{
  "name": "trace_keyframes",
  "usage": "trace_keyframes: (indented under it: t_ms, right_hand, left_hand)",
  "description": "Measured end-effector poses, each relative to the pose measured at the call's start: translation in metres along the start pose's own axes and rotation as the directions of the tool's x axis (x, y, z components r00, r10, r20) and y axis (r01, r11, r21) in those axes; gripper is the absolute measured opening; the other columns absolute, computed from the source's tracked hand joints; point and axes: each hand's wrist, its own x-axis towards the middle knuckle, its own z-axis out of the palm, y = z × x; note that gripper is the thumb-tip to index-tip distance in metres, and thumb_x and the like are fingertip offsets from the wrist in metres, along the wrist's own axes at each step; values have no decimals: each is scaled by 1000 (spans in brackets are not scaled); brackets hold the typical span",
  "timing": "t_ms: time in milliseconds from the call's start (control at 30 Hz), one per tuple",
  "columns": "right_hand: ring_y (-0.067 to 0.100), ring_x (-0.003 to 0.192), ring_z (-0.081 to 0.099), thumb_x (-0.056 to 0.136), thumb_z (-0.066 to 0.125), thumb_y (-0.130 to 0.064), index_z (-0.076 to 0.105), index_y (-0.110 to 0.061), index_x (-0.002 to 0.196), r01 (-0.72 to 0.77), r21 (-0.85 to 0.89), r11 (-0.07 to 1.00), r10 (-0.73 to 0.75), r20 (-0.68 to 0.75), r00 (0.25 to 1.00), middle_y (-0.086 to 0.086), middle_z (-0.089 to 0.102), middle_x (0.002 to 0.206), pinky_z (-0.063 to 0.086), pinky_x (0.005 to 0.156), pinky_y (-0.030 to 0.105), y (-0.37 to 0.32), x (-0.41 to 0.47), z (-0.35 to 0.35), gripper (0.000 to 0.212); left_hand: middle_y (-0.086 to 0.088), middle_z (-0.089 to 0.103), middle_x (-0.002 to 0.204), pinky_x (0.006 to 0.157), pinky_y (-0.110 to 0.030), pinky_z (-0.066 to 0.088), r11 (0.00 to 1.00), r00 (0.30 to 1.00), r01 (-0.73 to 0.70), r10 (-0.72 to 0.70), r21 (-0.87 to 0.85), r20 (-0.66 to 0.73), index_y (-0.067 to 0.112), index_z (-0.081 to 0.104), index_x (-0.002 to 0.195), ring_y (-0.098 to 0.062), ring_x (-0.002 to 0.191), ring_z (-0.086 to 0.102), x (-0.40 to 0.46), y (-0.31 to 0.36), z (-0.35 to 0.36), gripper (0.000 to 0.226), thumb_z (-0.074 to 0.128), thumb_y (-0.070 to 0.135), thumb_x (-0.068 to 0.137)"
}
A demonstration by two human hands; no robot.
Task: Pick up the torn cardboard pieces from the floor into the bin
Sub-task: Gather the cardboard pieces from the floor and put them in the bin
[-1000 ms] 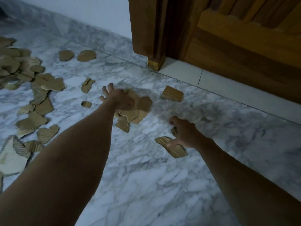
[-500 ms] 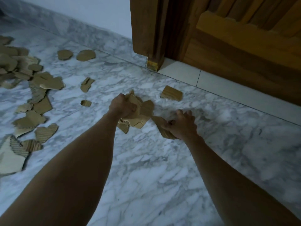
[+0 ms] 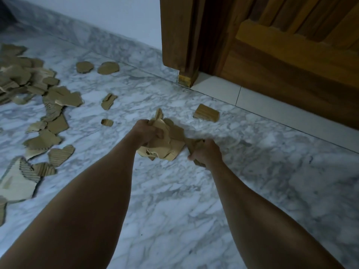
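1. While both bare forearms reach up from the bottom edge, the left hand (image 3: 147, 133) at centre frame is clenched around a bunch of torn tan cardboard pieces (image 3: 167, 144), several overlapping and one sticking up above the knuckles.
2. Just right of it, the right hand (image 3: 206, 152) has its fingers curled round a narrow brown corrugated cardboard strip (image 3: 191, 144), whose ends show above and below the fist; the strip's upper end is just beside the left hand's bunch.
3. Whether the gripped bunch is touching the white-and-grey marble floor (image 3: 174, 210) cannot be told.
4. Loose pieces lie on the floor: a small rectangular ribbed cardboard piece (image 3: 206, 113) right of centre, two rounded cardboard scraps (image 3: 97, 67) in the upper middle, and a big scattered heap of torn cardboard (image 3: 35, 105) along the left side, cut off by the frame edge.
5. No container shows.
6. A dark brown wooden door and frame (image 3: 272, 55) fills the upper right, cropped at top and right.
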Motion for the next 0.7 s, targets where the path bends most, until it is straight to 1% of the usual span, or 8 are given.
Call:
trace_keyframes:
  t_ms: [100, 200, 267, 333, 400, 500, 633, 700]
  right_hand:
    - [32, 133, 48, 67, 91, -36, 49, -5, 139, 77, -209, 975, -79, -2, 997, 16, 52, 142, 45, 102, 39, -10, 6, -8, 88]
    - [29, 120, 61, 72, 88, -32, 60, -9, 130, 163, -141, 976, -175, -73, 982, 13, 62, 133, 51, 92, 32, -25, 26, -31, 68]
    - [30, 123, 58, 76, 85, -32, 53, -13, 138, 210, -101, 972, -220, -99, 970, 12, 58, 139, 49, 100, 35, -38, 44, -54, 72]
    - [34, 133, 48, 80, 81, -37, 33, -17, 151, 220, -131, 967, -233, -94, 968, 12, 48, 149, 38, 111, 45, -50, 60, -74, 88]
    - [36, 141, 38, 82, 78, -46, 15, -20, 158, 217, -191, 957, -232, -59, 971, 12, 38, 155, 27, 116, 50, -56, 72, -83, 102]
    - [38, 141, 36, 86, 70, -51, 21, -19, 156, 225, -286, 932, -239, -17, 971, 13, 38, 155, 21, 117, 54, -52, 86, -76, 92]
    - [40, 138, 36, 80, 76, -51, 31, -17, 148, 223, -301, 927, -267, -114, 957, 17, 38, 151, 25, 112, 52, -42, 89, -65, 88]
    - [40, 139, 30, 76, 79, -53, 29, -15, 147, 193, -280, 941, -244, -162, 956, 18, 28, 151, 27, 112, 49, -37, 86, -65, 95]
  left_hand:
    - [-11, 67, 114, 80, -43, 60, 999, 999, 45, -45, -6, 29, 8, 64, 122, -31, 100, 67, -5, -2, -8, 58, 84, 12, 67]
    - [-12, 68, 114, 82, -45, 61, 995, 993, 86, -90, 59, 80, 10, 63, 127, -32, 99, 68, -10, -7, -17, 72, 87, 17, 59]
    - [-12, 68, 114, 81, -43, 61, 991, 994, 75, -83, 108, 76, 10, 64, 123, -31, 98, 68, -10, -10, -19, 67, 87, 17, 61]
    - [-12, 66, 114, 79, -40, 60, 973, 998, 36, -49, 226, 50, 9, 64, 120, -30, 98, 66, -11, -12, -15, 58, 85, 17, 66]
    - [-14, 59, 124, 91, -43, 55, 901, 1000, -9, 14, 434, -8, 8, 60, 124, -33, 110, 59, -13, -18, -5, 59, 82, 25, 72]
    - [-13, 34, 139, 104, -48, 38, 770, 995, 7, 58, 638, -81, 12, 47, 137, -37, 130, 34, -21, -32, 14, 76, 78, 46, 76]
    - [-14, 39, 135, 94, -42, 34, 753, 993, -3, 80, 659, -87, 6, 47, 137, -38, 125, 34, -25, -43, 29, 83, 68, 54, 73]
    - [-16, 38, 133, 100, -44, 42, 838, 995, 23, 32, 545, -91, 2, 44, 136, -40, 123, 44, -31, -41, 29, 75, 69, 41, 77]
